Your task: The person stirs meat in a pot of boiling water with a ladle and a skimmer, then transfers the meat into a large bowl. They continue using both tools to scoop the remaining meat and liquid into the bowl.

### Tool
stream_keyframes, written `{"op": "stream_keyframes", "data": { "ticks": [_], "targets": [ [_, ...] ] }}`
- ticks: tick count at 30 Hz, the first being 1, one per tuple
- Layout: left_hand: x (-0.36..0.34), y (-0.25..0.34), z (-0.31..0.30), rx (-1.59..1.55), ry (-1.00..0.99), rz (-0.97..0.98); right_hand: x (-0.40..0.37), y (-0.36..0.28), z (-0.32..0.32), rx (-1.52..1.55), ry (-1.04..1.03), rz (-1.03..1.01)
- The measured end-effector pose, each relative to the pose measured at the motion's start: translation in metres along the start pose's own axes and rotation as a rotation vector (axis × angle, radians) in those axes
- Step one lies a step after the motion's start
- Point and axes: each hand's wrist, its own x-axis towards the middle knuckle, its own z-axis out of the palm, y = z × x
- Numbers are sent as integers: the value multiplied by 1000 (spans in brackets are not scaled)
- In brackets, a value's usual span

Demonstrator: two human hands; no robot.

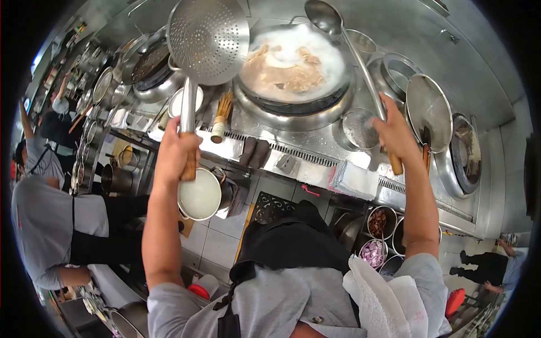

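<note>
My left hand [179, 151] is closed around the wooden-ended handle of a large perforated skimmer [208, 39], its round bowl raised to the left of the wok. In my right hand [393, 130] is the long handle of a ladle [324, 17], whose bowl hangs above the back right of the wok. Between the two tools, a wok [293, 103] on the range holds white foaming liquid [298, 42] with pale brown pieces in it. Both tools are held apart from the liquid.
A bamboo brush [222, 115] stands left of the wok; a large strainer [429, 112] leans at the right. Folded cloths [354, 179] lie along the counter edge. Below are a pot of pale liquid [199, 194] and a container of chopped onion [372, 253]. Co-workers [56, 214] stand at left.
</note>
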Motion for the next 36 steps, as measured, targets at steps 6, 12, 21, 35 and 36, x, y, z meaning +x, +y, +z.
{"op": "stream_keyframes", "data": {
  "ticks": [6,12,21,35,36],
  "targets": [
    [124,22,19,371,-49,135,37,19,-24,-156,-2,89],
    [218,-3,28,668,-57,278,54,38,5,-204,35,110],
    [282,14,33,323,-503,-167,53,26,108,342,56,318],
    [265,-21,79,-171,-686,-537,86,-60,177,1209,-158,446],
    [264,-26,81,-242,-687,-556,88,-62,177,1214,-176,442]
  ]
}}
